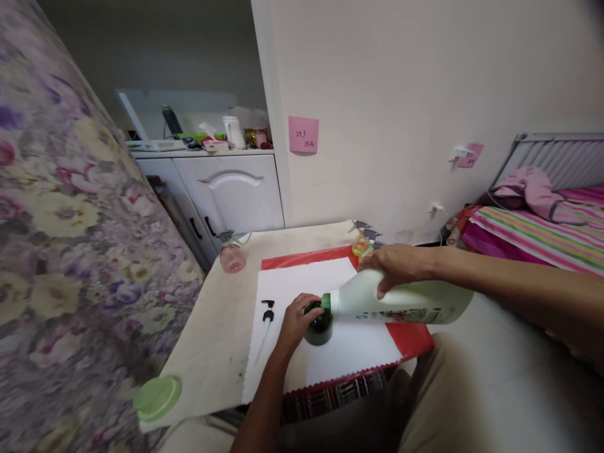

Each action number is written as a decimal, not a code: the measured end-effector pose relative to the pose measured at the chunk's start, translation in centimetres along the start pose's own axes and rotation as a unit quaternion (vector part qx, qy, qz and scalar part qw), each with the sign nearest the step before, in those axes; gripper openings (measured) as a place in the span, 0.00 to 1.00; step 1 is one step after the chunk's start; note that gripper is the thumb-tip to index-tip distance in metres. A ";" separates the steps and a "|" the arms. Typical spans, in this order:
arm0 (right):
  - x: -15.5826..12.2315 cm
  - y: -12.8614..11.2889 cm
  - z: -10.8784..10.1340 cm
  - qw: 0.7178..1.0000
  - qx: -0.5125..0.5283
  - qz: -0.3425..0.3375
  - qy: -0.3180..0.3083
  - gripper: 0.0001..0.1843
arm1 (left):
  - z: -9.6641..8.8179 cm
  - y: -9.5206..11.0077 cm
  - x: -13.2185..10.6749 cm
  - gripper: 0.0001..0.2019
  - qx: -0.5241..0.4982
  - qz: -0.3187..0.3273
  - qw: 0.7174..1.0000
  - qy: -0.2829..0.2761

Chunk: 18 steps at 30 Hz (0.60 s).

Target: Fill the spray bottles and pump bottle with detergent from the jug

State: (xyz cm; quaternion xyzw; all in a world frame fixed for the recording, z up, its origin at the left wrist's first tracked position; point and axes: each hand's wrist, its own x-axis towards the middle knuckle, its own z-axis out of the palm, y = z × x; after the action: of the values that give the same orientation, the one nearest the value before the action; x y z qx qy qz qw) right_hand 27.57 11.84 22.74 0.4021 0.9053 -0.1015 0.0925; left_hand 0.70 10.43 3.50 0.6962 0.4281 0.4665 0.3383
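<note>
My left hand [300, 316] is closed around the upper part of a small dark green bottle [319, 335] that stands on the white sheet [292, 283]. Tipped almost level, a large pale green jug [418, 305] meets the small bottle's top with its green neck [326, 302]. My right hand [396, 264] grips the jug from above. Whether liquid flows between the two cannot be made out. A black pump head [268, 314] with a pale tube lies on the sheet, left of my left hand.
A pale green lid [157, 397] rests at the table's near left corner. Toward the back stand a pinkish bottle [233, 258] and a small yellow container [360, 247]. Under the sheet lies a red mat [302, 257]. A floral curtain [85, 251] hangs at the left; a bed [542, 233] is at right.
</note>
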 end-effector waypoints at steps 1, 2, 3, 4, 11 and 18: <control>0.0 -0.1 -0.1 1.000 0.003 0.001 -0.001 0.23 | 0.0 0.0 0.0 0.07 0.001 0.000 1.000 0.000; 0.0 -0.1 -0.1 1.000 0.006 0.003 -0.002 0.24 | 0.0 0.1 0.0 0.07 0.001 0.001 1.000 0.000; -0.1 -0.2 -0.2 1.000 0.009 0.004 -0.004 0.24 | 0.0 0.1 0.0 0.07 0.002 0.001 1.000 -0.001; -0.1 -0.2 -0.2 1.000 0.011 0.005 -0.005 0.24 | 0.0 0.1 0.0 0.08 0.002 0.001 1.000 -0.002; 0.1 0.1 -0.1 1.000 0.012 0.002 -0.002 0.24 | 0.0 0.0 -0.1 0.08 0.002 0.002 1.000 0.001; 0.1 0.1 -0.1 1.000 0.009 0.001 -0.002 0.25 | 0.0 -0.3 -0.1 0.08 0.005 0.004 1.000 0.002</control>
State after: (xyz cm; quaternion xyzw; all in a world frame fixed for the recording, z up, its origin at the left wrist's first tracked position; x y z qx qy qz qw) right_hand 27.55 12.01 22.79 0.4040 0.9035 -0.1107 0.0906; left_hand 0.59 10.45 3.24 0.6986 0.4284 0.4667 0.3325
